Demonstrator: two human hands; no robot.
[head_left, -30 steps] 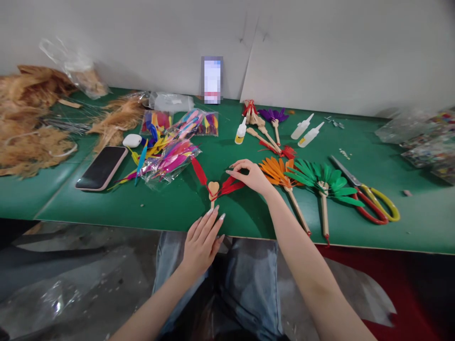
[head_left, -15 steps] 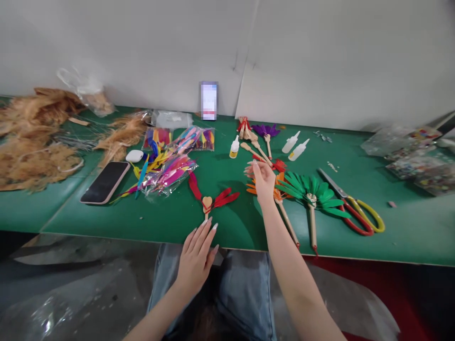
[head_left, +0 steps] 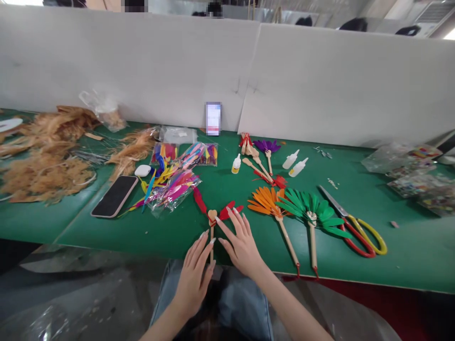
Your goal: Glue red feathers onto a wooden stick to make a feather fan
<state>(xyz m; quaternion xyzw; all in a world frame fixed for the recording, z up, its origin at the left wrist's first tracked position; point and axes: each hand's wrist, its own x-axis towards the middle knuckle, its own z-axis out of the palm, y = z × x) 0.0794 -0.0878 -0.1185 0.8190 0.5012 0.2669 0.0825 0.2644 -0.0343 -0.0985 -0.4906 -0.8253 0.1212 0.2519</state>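
A wooden stick with a heart-shaped head (head_left: 212, 215) lies in front of me, with red feathers (head_left: 200, 199) fanning out from both sides of the head. My left hand (head_left: 195, 272) rests at the left of the stick, fingers stretched out, the thumb by its lower end. On the other side is my right hand (head_left: 242, 244), open with fingers spread. Its index fingertip is close to the heart head, and other fingertips reach the right-hand red feathers; whether they press on them I cannot tell. Right of it lie an orange feather fan (head_left: 268, 201) and a green feather fan (head_left: 309, 208).
Scissors (head_left: 350, 222) lie at the right. Farther back are a glue bottle (head_left: 236, 164), two more white bottles (head_left: 297, 167) and a purple feather fan (head_left: 267, 146). Bagged feathers (head_left: 177, 184), a dark phone (head_left: 114, 196) and tan fibre (head_left: 46, 175) occupy the left. A white partition (head_left: 142, 71) borders the table.
My right hand has come back from the far side of the orange fan to the red-feathered stick. The left hand stays by the stick. The view has tilted up.
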